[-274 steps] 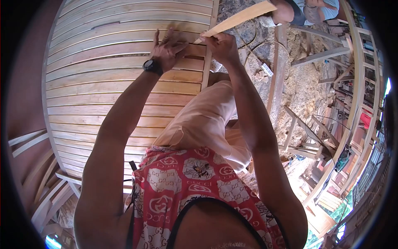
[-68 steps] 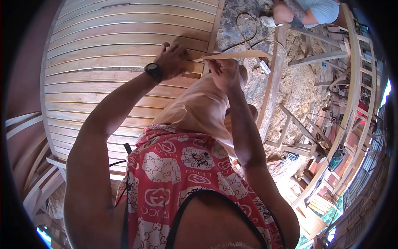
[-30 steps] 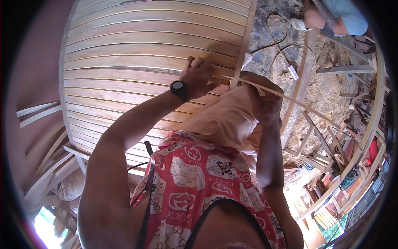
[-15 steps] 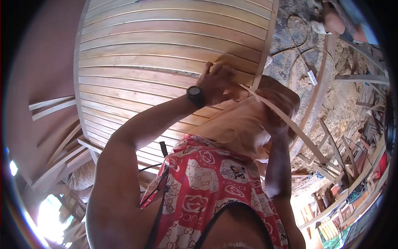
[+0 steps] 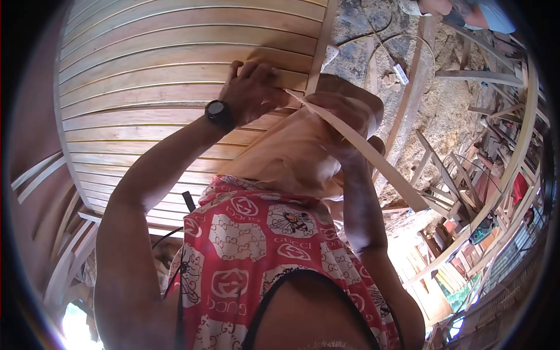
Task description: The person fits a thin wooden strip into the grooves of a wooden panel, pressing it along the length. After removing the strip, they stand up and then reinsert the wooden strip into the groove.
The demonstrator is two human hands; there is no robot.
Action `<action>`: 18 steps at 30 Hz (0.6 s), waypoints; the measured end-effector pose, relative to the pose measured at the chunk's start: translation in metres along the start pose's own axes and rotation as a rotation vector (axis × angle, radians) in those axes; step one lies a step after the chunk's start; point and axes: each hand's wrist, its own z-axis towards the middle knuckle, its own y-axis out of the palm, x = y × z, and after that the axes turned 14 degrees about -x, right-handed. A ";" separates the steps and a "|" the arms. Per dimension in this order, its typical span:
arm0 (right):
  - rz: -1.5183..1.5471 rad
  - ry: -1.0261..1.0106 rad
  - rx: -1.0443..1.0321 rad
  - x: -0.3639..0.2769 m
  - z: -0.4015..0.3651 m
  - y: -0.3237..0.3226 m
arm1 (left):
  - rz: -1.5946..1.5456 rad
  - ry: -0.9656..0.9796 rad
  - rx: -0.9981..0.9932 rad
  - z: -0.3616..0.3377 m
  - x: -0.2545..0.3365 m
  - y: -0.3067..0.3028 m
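Observation:
A long thin wooden strip (image 5: 367, 150) runs from the edge of the slatted wooden panel (image 5: 192, 64) down to the right. My right hand (image 5: 338, 116) is closed round the strip near its upper end, beside the panel's edge frame. On the slats, my left hand (image 5: 252, 90) has bent fingers near the tip of the strip; what its thumb and fingertips hold, if anything, is hidden. A dark watch (image 5: 219, 113) is on the left wrist. My knee, in tan cloth (image 5: 280, 146), lies against the panel just below both hands.
A white power strip (image 5: 400, 74) with a cable lies on the sawdust-strewn floor (image 5: 449, 125) at the right. Wood offcuts (image 5: 461, 175) are heaped beyond it. Another person's arm (image 5: 436, 7) shows at the top right. Curved boards (image 5: 38, 175) stand at the left.
The whole view has shifted, so panel and hands appear further left. The wooden strip now shows broader and its lower end has come into view. Both hands keep about the same place at the panel edge.

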 end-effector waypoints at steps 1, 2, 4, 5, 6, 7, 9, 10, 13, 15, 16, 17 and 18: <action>-0.024 0.019 -0.011 -0.001 0.001 0.000 | 0.010 0.002 0.005 0.000 0.000 0.000; -0.023 0.017 -0.013 0.004 -0.002 0.000 | 0.010 0.000 0.006 -0.001 0.000 -0.001; 0.010 0.004 -0.084 0.016 -0.008 0.000 | -0.019 0.028 0.006 -0.001 0.001 -0.003; 0.009 0.002 -0.087 0.019 -0.010 0.001 | -0.020 0.026 0.008 -0.001 0.000 -0.003; 0.013 0.014 -0.085 0.018 -0.010 0.001 | -0.007 0.033 0.014 -0.001 0.000 -0.003; 0.018 0.025 -0.083 0.016 -0.009 0.002 | 0.005 0.040 0.020 -0.001 -0.001 -0.002; 0.010 0.036 -0.067 0.015 -0.009 0.006 | 0.005 0.037 0.022 -0.001 0.000 -0.002; 0.002 0.047 -0.048 0.014 -0.007 0.008 | 0.006 0.037 0.024 0.000 0.001 -0.002; 0.079 0.104 -0.023 -0.004 0.000 0.009 | 0.033 0.007 0.014 0.000 0.005 -0.004; 0.083 0.107 -0.024 -0.005 0.001 0.012 | 0.034 -0.007 0.013 0.000 0.008 -0.006; 0.090 0.113 -0.022 -0.006 0.001 0.013 | 0.035 -0.020 0.008 0.000 0.009 -0.006; 0.087 0.112 -0.022 -0.005 0.000 0.013 | 0.035 -0.019 0.010 0.000 0.010 -0.005; 0.074 0.106 -0.030 -0.005 -0.001 0.013 | 0.013 -0.031 0.026 0.000 0.011 -0.002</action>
